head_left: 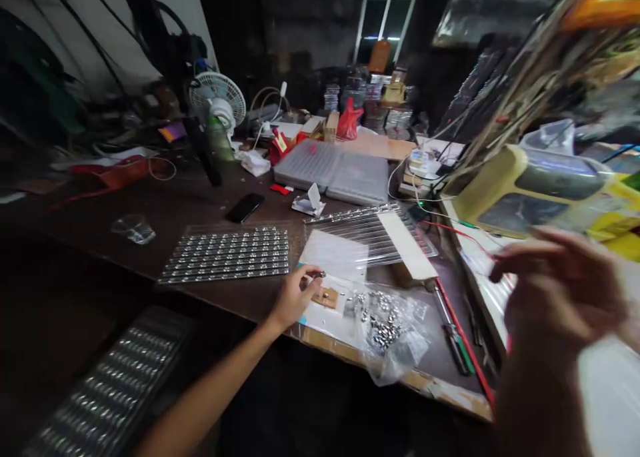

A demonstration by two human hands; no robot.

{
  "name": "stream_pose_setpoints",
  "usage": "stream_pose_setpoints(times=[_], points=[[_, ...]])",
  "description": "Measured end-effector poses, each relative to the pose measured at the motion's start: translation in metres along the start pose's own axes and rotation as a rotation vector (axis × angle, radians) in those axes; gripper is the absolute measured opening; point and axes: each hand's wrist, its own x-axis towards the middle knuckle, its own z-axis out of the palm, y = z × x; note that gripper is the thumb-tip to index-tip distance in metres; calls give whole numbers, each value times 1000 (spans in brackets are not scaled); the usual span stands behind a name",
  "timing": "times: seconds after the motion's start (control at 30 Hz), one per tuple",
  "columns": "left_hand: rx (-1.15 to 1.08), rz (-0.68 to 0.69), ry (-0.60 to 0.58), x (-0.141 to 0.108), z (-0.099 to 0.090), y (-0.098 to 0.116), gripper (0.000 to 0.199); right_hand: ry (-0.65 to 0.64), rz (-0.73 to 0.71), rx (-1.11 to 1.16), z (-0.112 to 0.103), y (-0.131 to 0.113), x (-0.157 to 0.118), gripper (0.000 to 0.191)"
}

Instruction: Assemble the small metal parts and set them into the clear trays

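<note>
My left hand (294, 297) pinches a small metal piece (321, 274) between thumb and fingers, just above a small brown block (326, 298) on white sheets (334, 252). Beside the block, an open clear bag (387, 324) holds many shiny metal parts. My right hand (560, 287) is raised at the right, blurred by motion, its fingers bent; whether it holds anything is unclear. Behind the sheets lies a clear ridged tray (350, 234) with a row of metal pieces along its far edge and a white strip (406, 247) across it.
A filled tray (227, 256) lies left of the sheets, with a phone (245, 208) behind it. A screwdriver (456, 344) lies near the right edge. Further back stand a fan (217, 100), closed plastic cases (333, 170) and a yellow machine (530, 187).
</note>
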Motion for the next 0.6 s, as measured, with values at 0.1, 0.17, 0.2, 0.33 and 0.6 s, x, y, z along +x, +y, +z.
stream_pose_setpoints(times=[0.1, 0.17, 0.2, 0.33, 0.6], points=[[58, 36, 3, 25, -25, -3, 21, -157, 14, -53, 10, 25, -22, 26], [180, 48, 8, 54, -48, -9, 23, -276, 9, -114, 19, 42, -32, 24], [286, 49, 6, 71, -60, -14, 23, -305, -9, -127, 23, 48, -37, 22], [611, 26, -38, 127, -93, -37, 19, -386, -60, -116, 31, 60, -48, 18], [807, 3, -243, 162, -99, -39, 13, -436, 14, -102, 26, 62, -50, 19]])
